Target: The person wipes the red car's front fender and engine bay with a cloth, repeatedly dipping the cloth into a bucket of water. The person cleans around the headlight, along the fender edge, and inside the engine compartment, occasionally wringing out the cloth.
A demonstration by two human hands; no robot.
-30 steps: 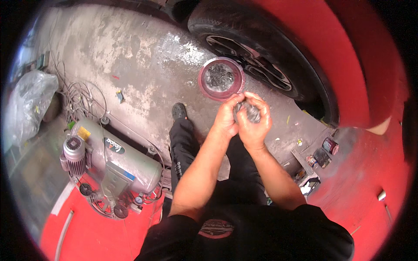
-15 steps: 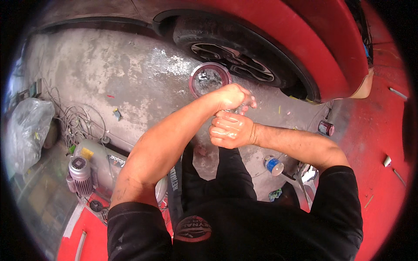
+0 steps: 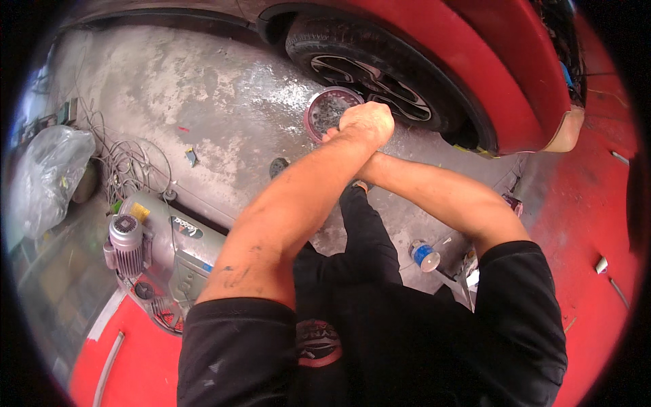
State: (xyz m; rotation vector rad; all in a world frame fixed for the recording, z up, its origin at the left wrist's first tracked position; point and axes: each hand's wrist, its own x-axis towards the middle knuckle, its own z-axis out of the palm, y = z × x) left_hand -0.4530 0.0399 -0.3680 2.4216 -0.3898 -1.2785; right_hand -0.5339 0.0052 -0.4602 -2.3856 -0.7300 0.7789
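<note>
My left hand (image 3: 367, 124) is closed in a fist, its back turned up, in front of the car wheel. Beneath it my right forearm crosses, and only a few curled fingers of my right hand (image 3: 330, 134) show beside the left wrist. Whatever the hands grip is hidden from view. Just behind them on the floor stands a round maroon-rimmed bucket (image 3: 308, 120) with water in it, partly covered by my hands.
A red car (image 3: 468, 74) with its black tyre (image 3: 298, 47) stands ahead. At left are an air compressor (image 3: 159, 237), coiled cables (image 3: 135, 166) and a clear plastic bag (image 3: 54, 176). A blue-labelled bottle (image 3: 425, 256) stands right of my legs. Wet concrete floor (image 3: 217, 102) lies around.
Both hands have moved forward, nearer the bucket. My left forearm now crosses over the right, and the right fist that showed wet knuckles is mostly hidden.
</note>
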